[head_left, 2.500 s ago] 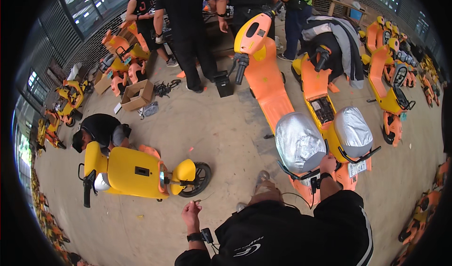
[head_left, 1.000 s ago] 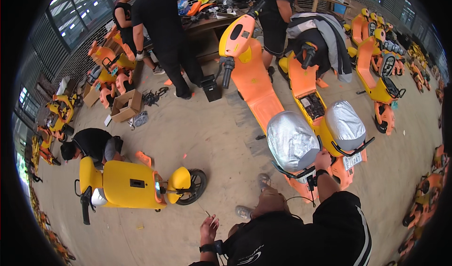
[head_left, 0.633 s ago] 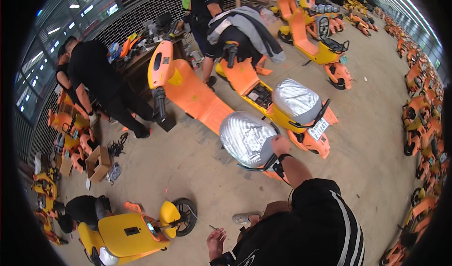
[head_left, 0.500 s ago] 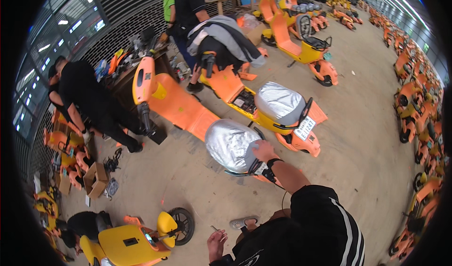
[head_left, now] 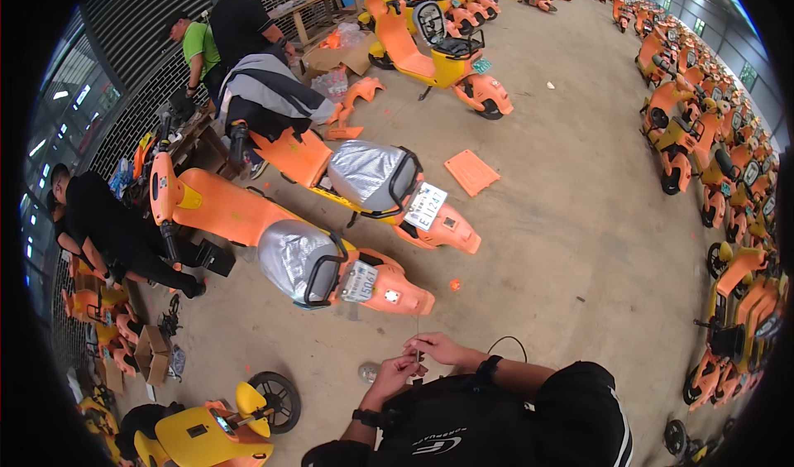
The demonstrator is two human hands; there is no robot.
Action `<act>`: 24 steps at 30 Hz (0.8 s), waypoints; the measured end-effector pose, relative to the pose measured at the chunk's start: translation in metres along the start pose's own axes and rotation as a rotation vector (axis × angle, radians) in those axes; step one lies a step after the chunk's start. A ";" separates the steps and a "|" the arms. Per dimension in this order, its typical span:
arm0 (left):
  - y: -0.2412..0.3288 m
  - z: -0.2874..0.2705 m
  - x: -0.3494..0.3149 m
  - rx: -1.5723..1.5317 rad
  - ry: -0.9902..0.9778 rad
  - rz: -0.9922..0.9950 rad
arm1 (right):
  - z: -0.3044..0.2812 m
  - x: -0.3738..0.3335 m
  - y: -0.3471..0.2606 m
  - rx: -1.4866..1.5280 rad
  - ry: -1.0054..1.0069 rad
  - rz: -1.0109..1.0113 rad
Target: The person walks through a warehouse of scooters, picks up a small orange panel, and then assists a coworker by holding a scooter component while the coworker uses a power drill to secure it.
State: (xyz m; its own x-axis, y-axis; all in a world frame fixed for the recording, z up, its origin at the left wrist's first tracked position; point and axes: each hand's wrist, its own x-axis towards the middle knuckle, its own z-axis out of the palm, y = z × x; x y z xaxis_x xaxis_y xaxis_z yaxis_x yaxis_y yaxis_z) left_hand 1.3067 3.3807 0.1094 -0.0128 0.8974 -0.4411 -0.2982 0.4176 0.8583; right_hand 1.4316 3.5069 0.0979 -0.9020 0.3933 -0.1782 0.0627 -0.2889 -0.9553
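Observation:
My left hand [head_left: 397, 374] and my right hand [head_left: 438, 349] meet in front of my body, fingers pinched together. Between them is a small, thin rod-like piece [head_left: 417, 356], too small to name, with a fine dark line rising above it. Just beyond my hands stands an orange scooter [head_left: 222, 205], its rear end towards me. A silver foil cover [head_left: 291, 260] wraps its seat, and a white number plate [head_left: 360, 282] sits on the tail. Neither hand touches the scooter.
Alongside stands a second orange and yellow scooter [head_left: 295, 154] with a foil-covered seat. An orange panel [head_left: 471, 172] lies on the floor. A yellow scooter [head_left: 194, 434] is at lower left. People work by a bench on the left; rows of scooters line the right.
My right hand has left the foil-covered seat and come back to my left hand, which held the thin piece before. The view has swung right, and I stand farther behind the scooter.

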 end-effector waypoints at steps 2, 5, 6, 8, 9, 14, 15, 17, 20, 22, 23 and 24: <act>0.018 0.026 0.025 0.139 -0.112 -0.031 | -0.031 -0.028 -0.005 0.134 0.103 0.018; 0.010 0.024 0.066 0.318 -0.143 0.027 | -0.077 -0.065 -0.006 0.261 0.328 0.068; 0.014 0.023 0.076 0.317 -0.147 0.032 | -0.093 -0.080 -0.007 0.303 0.446 0.093; 0.021 0.019 0.096 0.422 0.009 0.057 | -0.116 -0.104 -0.016 0.469 0.679 0.110; 0.023 0.016 0.104 0.420 0.009 0.061 | -0.128 -0.114 -0.016 0.465 0.679 0.109; 0.014 -0.003 0.151 0.423 0.221 -0.226 | -0.190 -0.155 -0.013 0.341 0.850 0.171; 0.010 -0.003 0.163 0.400 0.237 -0.224 | -0.205 -0.160 -0.010 0.322 0.832 0.182; 0.006 -0.005 0.191 0.469 0.255 -0.200 | -0.238 -0.165 -0.006 0.437 0.819 0.258; -0.018 -0.021 0.252 0.862 0.321 0.008 | -0.289 -0.157 0.001 0.377 0.896 0.441; 0.005 -0.006 0.281 0.855 0.424 0.185 | -0.324 -0.178 0.025 0.458 1.066 0.598; 0.018 -0.002 0.298 0.794 0.470 0.214 | -0.344 -0.193 0.039 0.444 1.056 0.616; 0.055 0.016 0.303 0.549 0.470 0.096 | -0.364 -0.212 0.055 0.343 1.108 0.685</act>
State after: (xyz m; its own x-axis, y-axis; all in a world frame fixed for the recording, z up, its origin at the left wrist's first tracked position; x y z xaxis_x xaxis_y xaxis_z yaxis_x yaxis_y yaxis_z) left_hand 1.3018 3.6778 0.0270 -0.4598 0.8293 -0.3177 0.2446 0.4622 0.8524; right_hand 1.7814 3.7252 -0.0029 0.0952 0.5288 -0.8434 0.1023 -0.8479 -0.5201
